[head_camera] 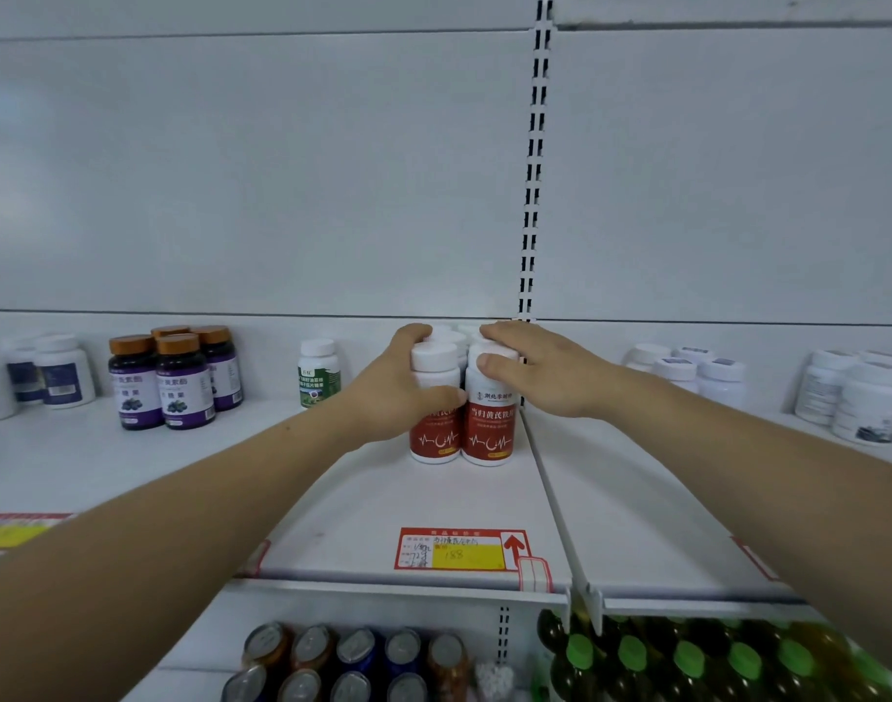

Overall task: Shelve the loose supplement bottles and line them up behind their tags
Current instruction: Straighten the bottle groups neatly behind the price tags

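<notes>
Supplement bottles (488, 428), red-labelled, clustered near the back edge of the shelf (362, 499), beside its right divider (550, 488), in line with the front-edge tag (459, 549). Left grip (388, 392) and right grip (545, 372) each curl round a front bottle. Risk: an uneven squeeze could topple the rear bottles.

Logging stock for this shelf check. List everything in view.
red-label bottles: at least four, red and white, shelf centre, behind the price tag
price tag: one, red and yellow, shelf front edge
purple-label bottles: four, brown caps, left
green-label bottle: one, white, left of centre
white bottles: several, far left and right
cans: several, silver tops, lower shelf
green-capped bottles: several, dark, lower right
left hand: grips the red-label bottles
right hand: grips the red-label bottles
</notes>
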Demonstrator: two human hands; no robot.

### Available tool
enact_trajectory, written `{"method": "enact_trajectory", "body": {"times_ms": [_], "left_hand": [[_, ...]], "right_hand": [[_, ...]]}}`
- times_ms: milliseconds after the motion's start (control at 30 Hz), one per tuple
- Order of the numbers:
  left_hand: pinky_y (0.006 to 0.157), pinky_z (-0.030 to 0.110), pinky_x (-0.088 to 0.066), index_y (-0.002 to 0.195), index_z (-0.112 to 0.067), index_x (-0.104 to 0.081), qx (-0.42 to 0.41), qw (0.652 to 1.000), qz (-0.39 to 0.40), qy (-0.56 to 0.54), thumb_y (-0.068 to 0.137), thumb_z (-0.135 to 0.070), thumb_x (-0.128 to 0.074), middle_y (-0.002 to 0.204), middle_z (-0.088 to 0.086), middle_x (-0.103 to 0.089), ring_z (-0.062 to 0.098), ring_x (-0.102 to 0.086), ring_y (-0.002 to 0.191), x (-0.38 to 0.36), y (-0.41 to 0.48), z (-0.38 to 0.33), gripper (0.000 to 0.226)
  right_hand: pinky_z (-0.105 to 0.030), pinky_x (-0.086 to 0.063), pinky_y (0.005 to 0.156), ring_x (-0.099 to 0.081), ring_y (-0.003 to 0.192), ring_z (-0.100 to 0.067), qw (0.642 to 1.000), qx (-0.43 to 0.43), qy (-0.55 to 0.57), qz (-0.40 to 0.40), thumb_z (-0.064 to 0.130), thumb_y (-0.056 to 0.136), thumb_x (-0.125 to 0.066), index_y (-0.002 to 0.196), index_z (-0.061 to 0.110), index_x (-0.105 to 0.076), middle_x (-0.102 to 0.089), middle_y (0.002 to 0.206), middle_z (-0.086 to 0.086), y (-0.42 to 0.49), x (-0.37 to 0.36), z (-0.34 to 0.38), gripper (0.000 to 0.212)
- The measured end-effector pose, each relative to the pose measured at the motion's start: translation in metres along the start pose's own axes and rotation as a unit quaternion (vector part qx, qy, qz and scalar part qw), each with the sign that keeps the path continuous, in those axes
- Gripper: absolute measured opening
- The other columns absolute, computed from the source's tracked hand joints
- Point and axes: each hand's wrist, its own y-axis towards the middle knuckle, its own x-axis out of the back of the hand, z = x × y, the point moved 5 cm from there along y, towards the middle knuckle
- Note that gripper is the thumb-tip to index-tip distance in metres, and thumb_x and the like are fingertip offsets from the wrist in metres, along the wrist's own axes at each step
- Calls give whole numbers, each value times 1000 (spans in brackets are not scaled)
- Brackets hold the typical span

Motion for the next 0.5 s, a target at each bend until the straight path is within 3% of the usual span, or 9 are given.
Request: {"method": "enact_trajectory", "body": {"times_ms": [167,400,500], "left_hand": [[74,25,-46,141,-32,-24,17,1000,6,13,81,-16,-69,110,1,-54,16,-57,91,2,-1,5,77],[70,21,-44,136,-30,-26,16,1000,-1,13,79,-18,-72,114,0,-54,12,-57,92,3,-1,5,74],[73,22,-45,137,-30,-29,12,1000,3,14,80,-17,-71,116,-2,-55,10,-57,95,3,-2,4,72]], "right_hand": [[-15,-24,91,-35,130,-13,1000,15,-1,-10,40,95,-51,142,17,-39,-40,145,1,-2,0,6,53],[-22,-24,104,-31,136,-13,1000,13,-16,-6,43,93,-54,146,20,-33,-33,151,3,-1,2,8,62],[-23,-28,101,-36,131,-16,1000,16,-24,-7,39,94,-54,140,15,-41,-40,146,-1,-2,3,10,54]]}}
